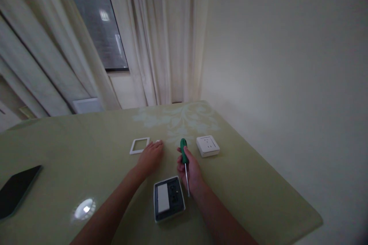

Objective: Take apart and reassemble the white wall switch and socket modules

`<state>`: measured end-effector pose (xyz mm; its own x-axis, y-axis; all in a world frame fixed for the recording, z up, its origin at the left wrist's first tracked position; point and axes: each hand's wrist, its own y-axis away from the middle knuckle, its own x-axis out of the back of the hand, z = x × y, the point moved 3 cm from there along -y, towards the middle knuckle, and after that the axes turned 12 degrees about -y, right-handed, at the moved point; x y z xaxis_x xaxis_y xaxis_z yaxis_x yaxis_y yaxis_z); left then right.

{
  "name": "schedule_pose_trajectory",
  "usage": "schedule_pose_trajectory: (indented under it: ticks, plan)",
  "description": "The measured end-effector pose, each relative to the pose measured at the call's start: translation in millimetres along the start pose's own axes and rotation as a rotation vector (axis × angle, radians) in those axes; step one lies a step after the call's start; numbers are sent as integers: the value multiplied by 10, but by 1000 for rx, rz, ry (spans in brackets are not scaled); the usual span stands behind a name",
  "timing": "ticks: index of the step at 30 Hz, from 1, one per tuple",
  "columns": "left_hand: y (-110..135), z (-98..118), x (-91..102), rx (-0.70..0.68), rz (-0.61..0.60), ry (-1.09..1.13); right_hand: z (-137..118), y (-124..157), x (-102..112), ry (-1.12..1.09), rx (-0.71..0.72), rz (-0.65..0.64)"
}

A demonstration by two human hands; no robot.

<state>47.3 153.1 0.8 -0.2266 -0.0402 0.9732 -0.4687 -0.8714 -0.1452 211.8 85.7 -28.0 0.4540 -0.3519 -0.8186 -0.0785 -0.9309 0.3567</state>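
Observation:
My right hand (191, 170) is closed round a screwdriver (184, 151) with a green handle, its metal shaft pointing back toward me. My left hand (151, 157) reaches to the table beside a thin white square frame (133, 147). Its fingers are bent down together at a small white bit, mostly covered, that I cannot make out. Between my forearms lies a switch-and-socket unit (174, 195) with its dark inside facing up and a white panel on its left half. A white wall socket (208, 146) rests to the right of my right hand, its slotted face up.
The pale green table (244, 191) has a rounded corner at the right, near the wall (287, 84). A dark flat tablet-like thing (17, 191) lies at the left. Curtains (169, 38) and a window (97, 19) stand behind.

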Motion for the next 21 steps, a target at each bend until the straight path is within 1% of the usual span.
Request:
schedule_pose_trajectory:
  ticks: [4,7,9,12,15,18,21]
  plan:
    - [137,49,117,-93,-136,2,15,-27,-1,-17,-17,16]
    - [172,19,209,-99,-237,6,20,-29,-2,-20,-25,16]
    - [167,4,248,-85,-279,-2,15,-23,1,-19,-25,17]
    - [158,32,310,-68,-291,-36,6,-10,7,-16,-29,21]
    - [185,124,425,-78,-281,-48,-3,10,9,-14,-28,25]
    - [254,270,603,-108,-268,-9,-15,39,9,-12,-27,29]
    - [358,461,794,-185,-268,81,-29,64,10,-8,-30,35]
